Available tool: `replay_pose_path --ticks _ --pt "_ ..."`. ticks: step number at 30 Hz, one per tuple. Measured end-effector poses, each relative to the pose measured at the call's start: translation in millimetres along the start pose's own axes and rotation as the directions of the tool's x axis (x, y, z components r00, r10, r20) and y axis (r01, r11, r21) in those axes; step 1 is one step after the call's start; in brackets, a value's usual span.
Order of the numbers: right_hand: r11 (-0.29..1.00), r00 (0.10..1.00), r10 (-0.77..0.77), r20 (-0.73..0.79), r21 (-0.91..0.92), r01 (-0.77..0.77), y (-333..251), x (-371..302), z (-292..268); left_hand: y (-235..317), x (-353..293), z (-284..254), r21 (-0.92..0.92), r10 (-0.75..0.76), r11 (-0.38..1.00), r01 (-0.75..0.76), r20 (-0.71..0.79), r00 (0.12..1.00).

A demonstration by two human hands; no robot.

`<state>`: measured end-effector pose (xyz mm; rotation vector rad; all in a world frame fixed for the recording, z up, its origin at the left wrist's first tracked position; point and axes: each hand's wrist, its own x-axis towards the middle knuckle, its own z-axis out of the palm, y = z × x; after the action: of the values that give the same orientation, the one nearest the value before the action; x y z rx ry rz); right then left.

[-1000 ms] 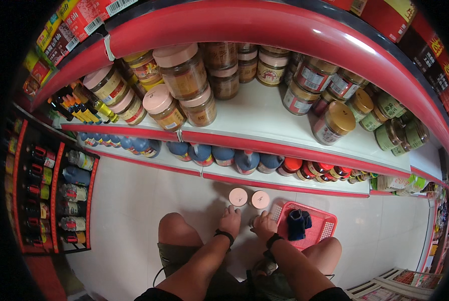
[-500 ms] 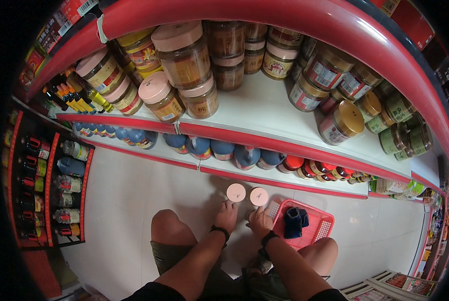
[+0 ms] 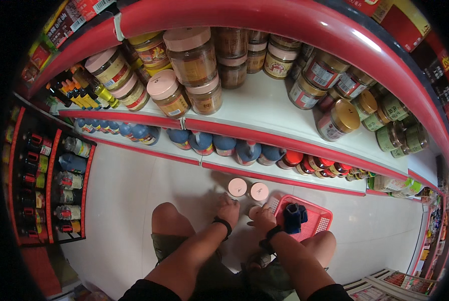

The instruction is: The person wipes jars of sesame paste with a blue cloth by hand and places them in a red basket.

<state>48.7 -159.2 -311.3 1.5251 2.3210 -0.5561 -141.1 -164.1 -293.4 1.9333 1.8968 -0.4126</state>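
Head view: left hand [image 3: 228, 210] just below the left pink-lidded jar [image 3: 237, 187], fingers bunched, can't tell if it's holding anything. Right hand [image 3: 263, 218] at a third jar [image 3: 254, 211], partly hidden, pink lid showing; firm grip or mere touch, can't tell. Right pink-lidded jar [image 3: 259, 191] upright on floor [image 3: 194, 183] beside left one. Red basket [image 3: 322, 214] to the right, dark blue cloth item [image 3: 292, 219] inside.

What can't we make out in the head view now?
Head view:
Round item: mostly hidden by right hand.
Pink-lidded jars: contents hidden by lids.
Left hand: contact with jars too small to tell.
Basket: near corner hidden by right knee.
Top boxes: cut off by upper edge.
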Motion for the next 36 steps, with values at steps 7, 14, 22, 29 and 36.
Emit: replay_pose_path --ticks 7,14,22,29,36 --pt "0.973 0.914 -0.228 0.335 0.111 0.202 46 -4 -45 5 -14 -36 0.039 0.249 0.968 -0.248 -0.032 0.968" --pt "0.954 0.995 0.059 -0.08 0.297 -0.033 11 -9 -158 -23 -73 -153 -0.28 0.361 0.917 -0.286 0.27 0.893" --pt "0.956 0.969 -0.126 -0.214 0.235 0.176 11 49 -110 -36 -136 -159 -0.547 0.406 0.793 -0.269 0.145 0.902" --pt "0.84 0.968 -0.138 -0.209 0.494 0.226 55 19 -161 -45 -130 -167 -0.737 0.378 0.632 -0.239 0.024 0.926" --pt "0.274 0.994 -0.098 0.043 0.961 -0.015 42 -64 -287 -37 -114 -204 -0.827 0.36 0.446 -0.341 -0.183 0.915"
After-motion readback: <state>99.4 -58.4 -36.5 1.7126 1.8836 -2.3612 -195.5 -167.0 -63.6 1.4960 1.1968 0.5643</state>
